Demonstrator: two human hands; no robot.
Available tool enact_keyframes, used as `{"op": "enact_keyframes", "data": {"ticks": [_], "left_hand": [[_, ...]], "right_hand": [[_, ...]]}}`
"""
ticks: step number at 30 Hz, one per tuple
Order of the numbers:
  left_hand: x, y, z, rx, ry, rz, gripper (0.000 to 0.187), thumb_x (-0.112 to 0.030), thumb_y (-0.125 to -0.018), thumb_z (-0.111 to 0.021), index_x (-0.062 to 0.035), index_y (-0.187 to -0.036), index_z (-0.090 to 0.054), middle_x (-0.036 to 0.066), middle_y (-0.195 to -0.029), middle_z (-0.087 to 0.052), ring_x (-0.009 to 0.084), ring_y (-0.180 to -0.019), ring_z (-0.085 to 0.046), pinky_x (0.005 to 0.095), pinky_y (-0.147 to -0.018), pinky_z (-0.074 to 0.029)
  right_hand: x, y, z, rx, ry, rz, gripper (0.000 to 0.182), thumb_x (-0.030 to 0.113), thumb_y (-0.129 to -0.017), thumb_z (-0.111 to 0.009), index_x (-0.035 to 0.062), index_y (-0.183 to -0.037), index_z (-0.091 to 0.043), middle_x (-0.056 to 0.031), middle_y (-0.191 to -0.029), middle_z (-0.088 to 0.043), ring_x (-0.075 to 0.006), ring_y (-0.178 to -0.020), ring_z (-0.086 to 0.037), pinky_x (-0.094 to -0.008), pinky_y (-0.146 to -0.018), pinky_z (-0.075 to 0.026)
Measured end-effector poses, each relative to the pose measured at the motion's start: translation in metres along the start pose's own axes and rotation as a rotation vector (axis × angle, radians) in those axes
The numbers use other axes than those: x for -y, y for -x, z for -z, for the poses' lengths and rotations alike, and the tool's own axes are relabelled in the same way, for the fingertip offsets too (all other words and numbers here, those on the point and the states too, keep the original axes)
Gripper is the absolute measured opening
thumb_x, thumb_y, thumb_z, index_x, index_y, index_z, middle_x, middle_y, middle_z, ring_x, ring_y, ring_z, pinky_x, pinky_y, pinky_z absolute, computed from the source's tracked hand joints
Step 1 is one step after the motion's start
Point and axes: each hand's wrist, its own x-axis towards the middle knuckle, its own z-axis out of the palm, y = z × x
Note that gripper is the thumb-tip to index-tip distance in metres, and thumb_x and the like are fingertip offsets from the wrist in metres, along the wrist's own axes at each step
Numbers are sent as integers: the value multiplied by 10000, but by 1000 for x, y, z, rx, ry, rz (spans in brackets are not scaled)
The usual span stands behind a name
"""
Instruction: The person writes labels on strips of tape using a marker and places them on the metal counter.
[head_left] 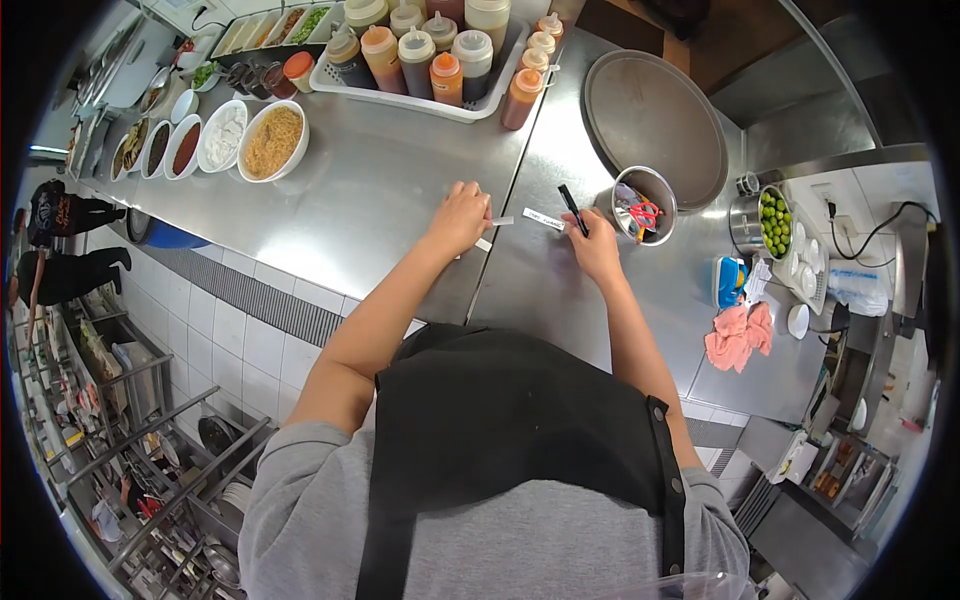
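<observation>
My right hand [597,245] is closed around a black marker [571,207], which stands nearly upright over the steel counter. Just left of it, a white label strip [543,218] with dark handwriting lies close to the fingers. My left hand [463,216] is curled on the counter near the seam, pinching a small white strip [502,220] that sticks out to the right. Below that hand another white piece [484,244] shows in part; the palm hides whatever is under it. A metal container [655,178] holding red-handled scissors [643,212] and other small items stands right of the marker.
A white basket [480,112] of squeeze bottles stands at the back, with more bottles [522,98] beside it. Bowls of toppings [274,145] line the back left. A large round tray [655,120], a pot of limes [776,224] and a pink cloth [738,335] sit on the right.
</observation>
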Motion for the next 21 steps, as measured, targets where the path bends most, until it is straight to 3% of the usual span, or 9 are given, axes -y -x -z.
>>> {"op": "enact_keyframes", "data": {"ticks": [2,5,7,9,11,14,17,19,21], "left_hand": [[0,1,0,-28,-5,-51,157,-139,-813,-809,-70,-861,-676,78,-962,-651,316,-1059,-568,448,-955,-492],[-14,2,13,7,227,22,162,-114,-811,-824,-51,-871,-687,65,-820,-700,257,-886,-642,391,-849,-531],[-21,6,15,111,788,186,192,-101,-804,-850,-22,-893,-700,60,-786,-730,164,-742,-663,314,-719,-526],[-27,13,16,132,834,153,212,-104,-797,-865,-14,-900,-702,56,-802,-733,132,-731,-666,287,-687,-513],[-31,19,16,150,876,121,233,-107,-791,-879,-7,-907,-704,52,-819,-736,99,-720,-669,259,-655,-499],[-40,31,10,179,874,97,219,-108,-798,-869,-14,-899,-699,52,-799,-733,105,-734,-675,265,-657,-500],[-47,48,-5,205,858,129,200,-115,-819,-851,-20,-900,-696,72,-783,-734,116,-747,-691,271,-668,-505],[-55,63,-16,191,793,270,175,-105,-827,-828,-25,-927,-709,97,-797,-741,141,-772,-708,293,-687,-523],[-52,74,-37,73,665,195,174,-90,-815,-823,-23,-935,-715,112,-798,-743,177,-773,-720,311,-704,-544]], "right_hand": [[2,11,-4,-60,-67,-44,200,101,-901,-665,17,-1058,-755,-194,-943,-684,-323,-874,-681,-388,-802,-510],[10,28,-11,-80,-206,-174,200,128,-923,-692,-2,-1065,-749,-152,-936,-730,-247,-848,-688,-365,-795,-513],[14,34,-20,-99,-347,-111,212,148,-923,-716,-9,-1062,-750,-119,-926,-741,-196,-851,-675,-337,-783,-509],[22,39,-24,-121,-486,-48,228,168,-924,-739,-16,-1059,-751,-85,-916,-752,-145,-853,-661,-309,-772,-504],[39,40,-18,14,-718,-299,255,199,-896,-789,-21,-1019,-745,-27,-855,-731,-98,-784,-625,-281,-694,-488],[39,42,-19,89,-642,-390,214,189,-858,-814,-2,-924,-742,-14,-758,-697,-72,-686,-587,-269,-613,-449],[25,48,-26,101,-451,-322,193,169,-844,-811,-3,-843,-724,-10,-707,-674,-83,-621,-559,-291,-574,-433],[15,60,-34,91,-431,-319,149,139,-863,-786,1,-867,-730,-16,-729,-690,-67,-615,-538,-276,-561,-408],[-1,69,-45,46,-406,-315,116,115,-891,-755,0,-895,-737,-26,-750,-705,-63,-625,-540,-261,-565,-396]]}}
